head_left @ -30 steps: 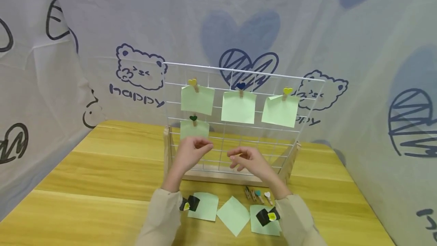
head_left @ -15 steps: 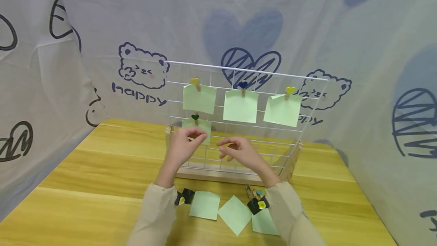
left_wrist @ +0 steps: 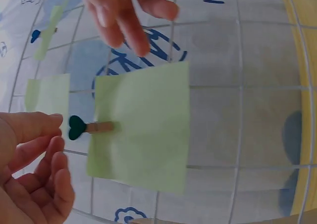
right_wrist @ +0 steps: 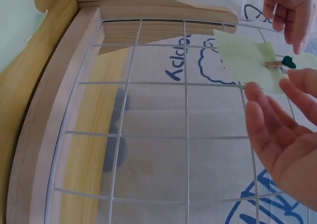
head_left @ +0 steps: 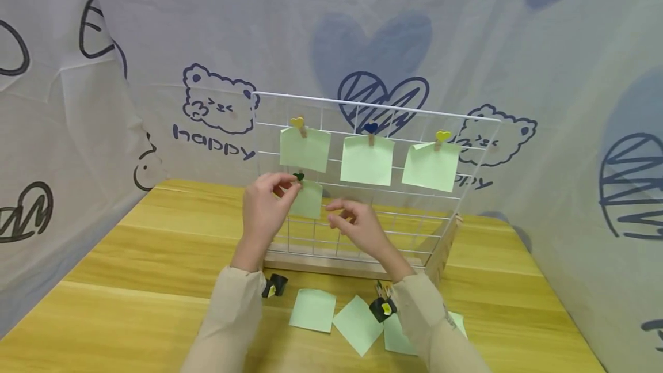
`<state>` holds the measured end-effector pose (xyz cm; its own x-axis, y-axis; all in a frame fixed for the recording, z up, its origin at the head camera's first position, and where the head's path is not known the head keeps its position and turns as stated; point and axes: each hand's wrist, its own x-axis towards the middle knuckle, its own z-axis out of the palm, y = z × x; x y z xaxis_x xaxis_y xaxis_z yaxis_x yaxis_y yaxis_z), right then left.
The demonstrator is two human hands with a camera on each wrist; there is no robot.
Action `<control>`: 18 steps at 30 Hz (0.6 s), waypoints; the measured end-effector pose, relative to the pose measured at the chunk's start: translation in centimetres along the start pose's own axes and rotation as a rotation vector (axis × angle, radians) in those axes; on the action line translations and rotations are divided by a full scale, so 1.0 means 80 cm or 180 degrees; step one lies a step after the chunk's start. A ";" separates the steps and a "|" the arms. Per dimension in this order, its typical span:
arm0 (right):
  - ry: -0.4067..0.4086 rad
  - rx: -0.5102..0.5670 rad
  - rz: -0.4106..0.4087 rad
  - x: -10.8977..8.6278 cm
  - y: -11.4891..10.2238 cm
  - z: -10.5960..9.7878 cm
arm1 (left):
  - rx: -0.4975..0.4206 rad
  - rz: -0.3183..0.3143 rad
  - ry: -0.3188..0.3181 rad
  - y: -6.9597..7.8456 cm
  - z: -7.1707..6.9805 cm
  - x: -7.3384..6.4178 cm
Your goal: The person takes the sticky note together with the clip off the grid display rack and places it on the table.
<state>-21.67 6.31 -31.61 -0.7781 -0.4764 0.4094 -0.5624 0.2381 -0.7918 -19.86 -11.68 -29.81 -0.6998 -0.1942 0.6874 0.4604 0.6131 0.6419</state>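
A pale green paper note hangs on the white wire grid, held at its top by a small wooden clothespin with a dark green heart. My left hand is right beside that heart, thumb and forefinger close together. In the left wrist view its fingertips are just short of the heart and pinch nothing. To the right of the note, my right hand hovers before the grid with loosely bent fingers, holding nothing. In the right wrist view its fingers overlap the note's lower corner.
Higher on the grid hang three more notes, one under a blue-heart clothespin. The grid stands in a wooden base. Several loose notes, including a diamond-turned note, lie in front on the wooden table. Loose clothespins lie partly behind the right wrist.
My left hand has risen from in front of the lower note to its green-heart clothespin, uncovering most of the note. The right hand has moved slightly up and left.
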 end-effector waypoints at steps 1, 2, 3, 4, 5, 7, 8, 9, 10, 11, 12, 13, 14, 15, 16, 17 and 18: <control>0.0036 -0.0004 -0.0026 0.001 0.005 0.001 | 0.0023 0.0015 0.0062 -0.003 0.002 0.001; 0.0066 0.0001 -0.0039 0.001 0.010 0.002 | 0.0037 0.0027 0.0118 -0.005 0.003 0.002; 0.0087 -0.0016 -0.0082 0.002 0.014 0.003 | 0.0060 0.0049 0.0169 -0.008 0.005 0.002; 0.0104 -0.0078 -0.0147 0.003 0.020 0.004 | 0.0078 0.0074 0.0213 -0.010 0.006 0.002; 0.0110 -0.0193 -0.0259 0.003 0.023 0.005 | 0.0093 0.0102 0.0250 -0.013 0.008 0.003; 0.0109 -0.0513 -0.0515 0.004 0.027 0.007 | 0.0124 0.0164 0.0292 -0.017 0.011 0.003; 0.0107 -0.0688 -0.0649 0.004 0.028 0.008 | 0.0146 0.0191 0.0302 -0.018 0.012 0.003; 0.0110 -0.0863 -0.0779 0.004 0.029 0.008 | 0.0169 0.0212 0.0308 -0.020 0.013 0.003; 0.0119 -0.1022 -0.0884 0.004 0.030 0.009 | 0.0187 0.0223 0.0306 -0.020 0.014 0.004; 0.0120 -0.1132 -0.0966 0.005 0.030 0.009 | 0.0212 0.0235 0.0299 -0.021 0.014 0.004; 0.0116 -0.1184 -0.1011 0.005 0.030 0.010 | 0.0234 0.0243 0.0289 -0.021 0.015 0.004; 0.0116 -0.1196 -0.1029 0.005 0.030 0.010 | 0.0257 0.0239 0.0274 -0.021 0.015 0.005; 0.0114 -0.1191 -0.1032 0.006 0.029 0.011 | 0.0277 0.0231 0.0256 -0.021 0.015 0.005; 0.0117 -0.1172 -0.1027 0.006 0.029 0.011 | 0.0294 0.0225 0.0233 -0.021 0.016 0.006; 0.0119 -0.1143 -0.1015 0.006 0.029 0.011 | 0.0304 0.0215 0.0209 -0.021 0.016 0.006; 0.0117 -0.1108 -0.1002 0.006 0.029 0.011 | 0.0306 0.0202 0.0184 -0.021 0.017 0.007; 0.0111 -0.1077 -0.0979 0.006 0.029 0.011 | 0.0299 0.0185 0.0161 -0.022 0.018 0.007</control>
<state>-23.10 5.87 -33.61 -0.5662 -0.5409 0.6219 -0.8241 0.3557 -0.4408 -21.83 -11.75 -31.03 -0.6438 -0.1934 0.7403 0.4444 0.6931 0.5675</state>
